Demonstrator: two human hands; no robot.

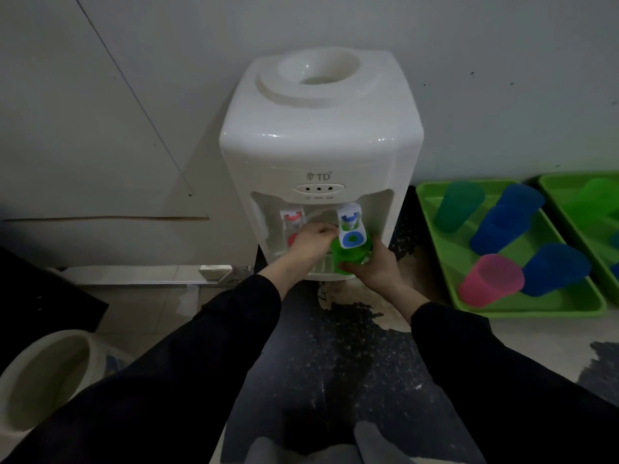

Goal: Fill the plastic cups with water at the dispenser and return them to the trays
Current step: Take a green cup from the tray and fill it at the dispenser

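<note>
A white water dispenser point(318, 152) stands on the floor against the wall. My right hand point(378, 266) grips a green plastic cup point(348, 259) and holds it right under the blue tap point(350, 227). My left hand point(310, 244) reaches to that tap from the left, fingers closed on its lever. The red tap point(292, 222) is partly hidden behind my left hand. To the right lies a green tray point(432, 222) with a teal cup point(459, 205), three blue cups point(502, 226) and a pink cup point(490, 279), all resting tilted.
A second green tray point(556, 189) sits at the far right edge, cut off by the frame. A pale round bucket point(43, 376) stands at lower left. The floor in front of the dispenser is dark and speckled. My knees fill the bottom of the view.
</note>
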